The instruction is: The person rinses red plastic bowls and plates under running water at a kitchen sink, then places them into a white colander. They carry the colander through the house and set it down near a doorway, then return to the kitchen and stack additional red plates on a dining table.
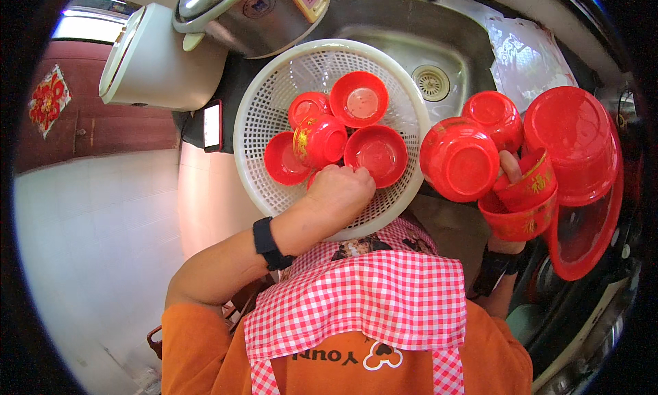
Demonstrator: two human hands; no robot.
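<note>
My left hand [342,194] is inside a white plastic colander [247,153], fingers curled at the near rim of a red bowl [378,153]; its fingertips are hidden. Around it lie several more red bowls, among them a tilted one with gold decoration [321,140] and an upright one [360,99] farther back. At the right, two nested red bowls with gold characters [519,220] are in my right hand [509,166], one finger showing over the upper bowl. The bowls cover most of that hand. Beside it, an upside-down red bowl [460,161] partly overlaps another [493,117].
A large upturned red basin [570,143] stands at far right over another red vessel [591,251]. Behind the colander are a steel sink [380,19] with a drain [431,83] and a metal pot [247,14]. A white appliance [164,60] and a phone [212,126] are leftward.
</note>
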